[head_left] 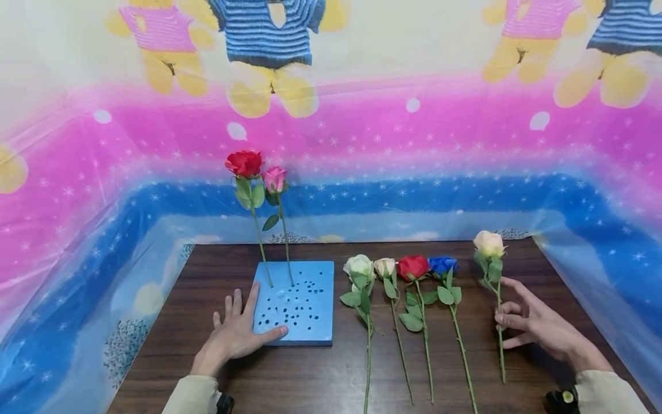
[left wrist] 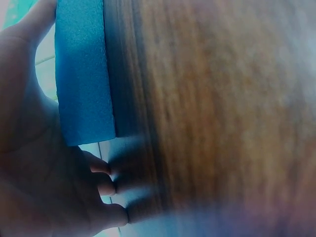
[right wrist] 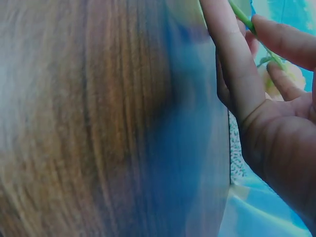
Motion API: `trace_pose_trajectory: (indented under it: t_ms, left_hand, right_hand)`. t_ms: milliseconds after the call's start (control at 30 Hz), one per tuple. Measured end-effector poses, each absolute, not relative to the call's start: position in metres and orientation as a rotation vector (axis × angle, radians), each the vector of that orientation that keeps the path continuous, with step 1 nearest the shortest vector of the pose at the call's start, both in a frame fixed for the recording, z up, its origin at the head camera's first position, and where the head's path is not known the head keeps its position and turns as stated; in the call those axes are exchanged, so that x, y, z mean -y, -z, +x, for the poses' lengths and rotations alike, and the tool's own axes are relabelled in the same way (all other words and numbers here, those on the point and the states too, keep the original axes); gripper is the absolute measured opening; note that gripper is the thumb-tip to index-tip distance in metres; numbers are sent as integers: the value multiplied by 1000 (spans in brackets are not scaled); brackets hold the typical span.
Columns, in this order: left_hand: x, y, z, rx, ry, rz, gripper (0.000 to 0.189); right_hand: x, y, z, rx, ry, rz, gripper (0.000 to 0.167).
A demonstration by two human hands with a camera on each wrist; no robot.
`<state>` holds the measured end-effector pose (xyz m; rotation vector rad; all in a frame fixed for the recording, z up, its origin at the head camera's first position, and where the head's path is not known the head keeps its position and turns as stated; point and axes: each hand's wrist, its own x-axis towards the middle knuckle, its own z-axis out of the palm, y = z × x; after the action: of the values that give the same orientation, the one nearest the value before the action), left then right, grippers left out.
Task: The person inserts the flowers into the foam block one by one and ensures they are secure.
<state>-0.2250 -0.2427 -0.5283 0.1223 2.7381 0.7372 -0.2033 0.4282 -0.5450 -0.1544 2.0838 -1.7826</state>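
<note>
My right hand (head_left: 538, 325) pinches the green stem of a cream rose (head_left: 489, 244) between thumb and fingers, at the right of the table. In the right wrist view a piece of that stem (right wrist: 240, 14) passes between the fingers. My left hand (head_left: 238, 328) lies spread against the left side of a blue foam block (head_left: 323, 328), its thumb over the front edge. Many small holes dot the block's top. A red rose (head_left: 245, 164) and a pink rose (head_left: 275, 179) stand upright in its back part. The left wrist view shows the block's side (left wrist: 84, 74) beside the palm.
Between block and right hand lie a white rose (head_left: 359, 265), a small cream rose (head_left: 385, 267), a red rose (head_left: 412, 267) and a blue rose (head_left: 443, 265), stems toward me. The brown table (head_left: 331, 379) meets a printed cloth (head_left: 362, 201) at its back edge.
</note>
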Motion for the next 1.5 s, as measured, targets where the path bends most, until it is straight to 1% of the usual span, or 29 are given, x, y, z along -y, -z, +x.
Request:
trace_pose_trajectory:
  t_ms: [167, 367, 633, 967, 1167, 1500]
  left_hand:
    - [243, 529, -226, -2742, -747, 118, 136]
    - [243, 530, -224, -2740, -765, 111, 135]
    - [243, 531, -224, -2747, -766, 119, 136]
    - [244, 531, -225, -2756, -763, 122, 135]
    - [243, 530, -225, -2758, -763, 126, 135]
    - [243, 530, -224, -2762, -760, 122, 135]
  right_hand:
    - [-424, 539, -204, -2064, 1805, -255, 82]
    - [-418, 531, -205, -2055, 1820, -330, 80]
    - [-413, 527, -203, -2102, 1833, -305, 79]
    - [-406, 519, -206, -2158, 1874, -386, 98]
    - [-400, 506, -212, -2136, 1940, -533, 103]
    - [-384, 480, -231, -2242, 1891, -655, 107]
